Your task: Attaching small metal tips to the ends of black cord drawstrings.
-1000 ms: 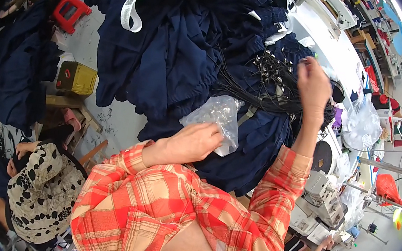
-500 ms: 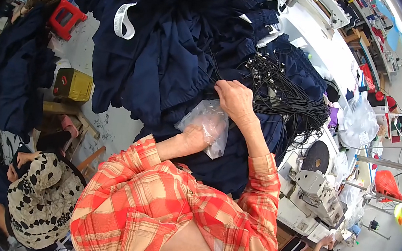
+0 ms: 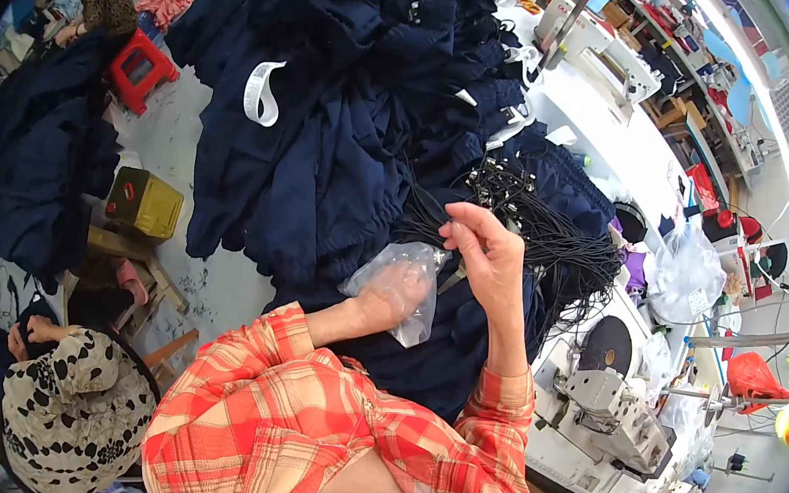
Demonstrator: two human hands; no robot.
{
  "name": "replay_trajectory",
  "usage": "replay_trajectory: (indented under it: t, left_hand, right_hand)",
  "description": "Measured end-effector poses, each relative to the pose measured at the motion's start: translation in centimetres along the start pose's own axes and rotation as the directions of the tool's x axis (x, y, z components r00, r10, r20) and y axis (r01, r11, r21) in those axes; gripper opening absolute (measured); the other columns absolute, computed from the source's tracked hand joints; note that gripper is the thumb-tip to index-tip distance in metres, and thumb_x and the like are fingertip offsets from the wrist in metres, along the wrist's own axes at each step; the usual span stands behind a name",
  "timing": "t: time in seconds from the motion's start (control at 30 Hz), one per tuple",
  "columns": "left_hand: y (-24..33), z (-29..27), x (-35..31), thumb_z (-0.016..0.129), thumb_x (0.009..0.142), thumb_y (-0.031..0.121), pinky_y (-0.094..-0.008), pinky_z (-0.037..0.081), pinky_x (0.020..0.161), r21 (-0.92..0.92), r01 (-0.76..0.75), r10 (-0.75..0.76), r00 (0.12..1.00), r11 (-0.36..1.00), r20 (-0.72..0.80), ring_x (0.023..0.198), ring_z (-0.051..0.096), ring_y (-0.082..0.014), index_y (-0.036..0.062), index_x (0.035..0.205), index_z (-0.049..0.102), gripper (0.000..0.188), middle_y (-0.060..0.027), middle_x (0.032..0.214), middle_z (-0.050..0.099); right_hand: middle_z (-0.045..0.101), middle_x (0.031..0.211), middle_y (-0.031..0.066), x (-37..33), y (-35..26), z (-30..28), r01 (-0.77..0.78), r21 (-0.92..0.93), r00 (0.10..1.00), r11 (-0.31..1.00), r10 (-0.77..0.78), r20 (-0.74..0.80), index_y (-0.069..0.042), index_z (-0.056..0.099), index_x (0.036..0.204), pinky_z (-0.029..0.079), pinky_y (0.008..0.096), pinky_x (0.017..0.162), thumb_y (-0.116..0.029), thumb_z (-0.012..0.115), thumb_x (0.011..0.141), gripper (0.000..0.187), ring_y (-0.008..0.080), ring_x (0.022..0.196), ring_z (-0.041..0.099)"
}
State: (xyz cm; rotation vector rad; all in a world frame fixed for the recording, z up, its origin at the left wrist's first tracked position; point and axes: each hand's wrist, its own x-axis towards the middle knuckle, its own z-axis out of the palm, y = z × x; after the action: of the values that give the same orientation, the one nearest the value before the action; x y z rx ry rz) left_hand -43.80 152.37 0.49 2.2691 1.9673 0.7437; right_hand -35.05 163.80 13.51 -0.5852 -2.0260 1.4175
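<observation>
I'm prob. mid-pick: L hand point(image 3: 393, 296) curled in clear bag point(image 3: 418, 323), R hand point(image 3: 489, 253) near-pinched by black cords point(image 3: 565, 236); holds unclear. Next needs steady pinch.

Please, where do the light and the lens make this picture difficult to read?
Head view: the tube lamp glares and looks bent by the fisheye lens; the white tabletop is nearly washed out, while the navy garments look dark; the clear plastic bag has pale reflections; black corners surround the round image.
</observation>
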Motion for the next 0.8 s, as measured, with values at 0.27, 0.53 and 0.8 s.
replay_trajectory:
  t: [0.27,0.53,0.8]
  left_hand:
    - [1.0,-2.3,-1.5,0.063,0.071,0.008,-0.0396,0.045,0.072,-0.275,-0.038,-0.018,0.98,0.961,-0.2,0.084,0.055,-0.0322,0.0025,0.093,0.054,0.025,-0.0143,0.088,0.055]
    - [2.9,-10.0,-3.3,0.057,0.081,0.006,-0.0318,0.047,0.063,-0.624,0.061,-0.155,0.983,0.779,-0.098,0.068,0.058,-0.0251,0.0003,0.093,0.055,0.013,-0.0122,0.079,0.058]
    - [1.3,-13.5,-2.4,0.047,0.093,0.014,-0.0236,0.043,0.062,-0.978,-0.146,-0.586,0.81,-0.151,-0.031,0.066,0.053,-0.0114,-0.0008,0.103,0.054,0.019,-0.0046,0.073,0.055]
  right_hand:
    - [0.059,0.078,0.0017,-1.7,-1.8,-0.7,-0.031,0.061,1.0,0.998,0.031,-0.001,0.002,0.059,0.102,0.044,0.0173,0.057,-0.001,0.05,0.087,0.017,0.0048,0.062,0.052]
    - [0.06,0.068,0.0015,-2.9,-2.4,-0.3,0.048,0.031,0.997,0.998,-0.05,0.058,0.002,0.063,0.098,0.042,0.017,0.051,0.0,0.055,0.084,0.016,0.0041,0.055,0.05]
    - [0.062,0.066,0.0037,-4.3,-5.6,2.2,0.214,-0.056,0.971,0.975,-0.205,0.125,0.001,0.06,0.091,0.041,0.018,0.05,0.002,0.059,0.08,0.01,0.0062,0.055,0.055]
